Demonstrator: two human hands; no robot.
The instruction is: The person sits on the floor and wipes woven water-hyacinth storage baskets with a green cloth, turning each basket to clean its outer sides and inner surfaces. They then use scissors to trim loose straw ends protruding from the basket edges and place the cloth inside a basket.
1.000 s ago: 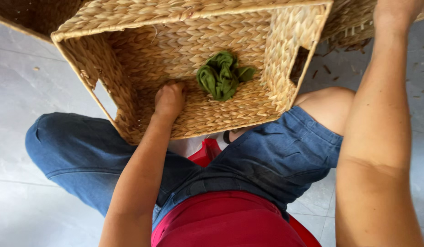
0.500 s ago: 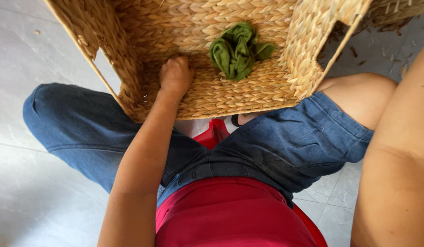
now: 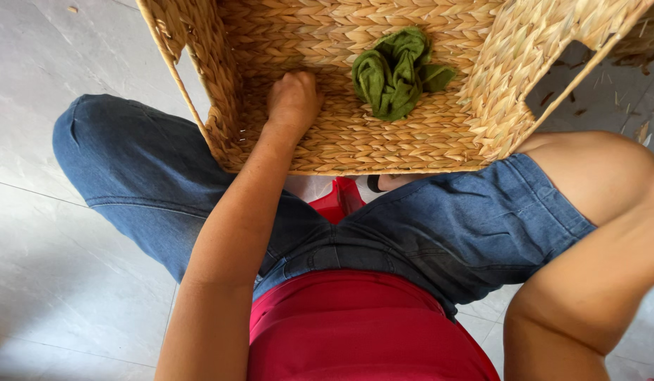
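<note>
My left hand [image 3: 293,99] is closed in a fist, pressing the woven seagrass basket [image 3: 383,152] floor. Basket judged light, stiff, rough; best gripped at rim or handle cutout. Soft green cloth [image 3: 396,74] lies just right of it. Right hand out of view.

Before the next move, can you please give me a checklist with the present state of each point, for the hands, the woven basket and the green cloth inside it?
1. Left hand inside the woven straw basket, fist pressed on its woven bottom: ok.
2. Crumpled green cloth lies inside the basket, apart from the left hand and not held: ok.
3. Right hand position: cannot tell, only the right arm shows, the hand is out of view.
4. Basket supported against the knees in blue denim shorts: ok.
5. What the left fist grips: cannot tell, the fingers are curled under.
6. Grey tiled floor around the legs has small straw bits at the top corners: not ok.
</note>
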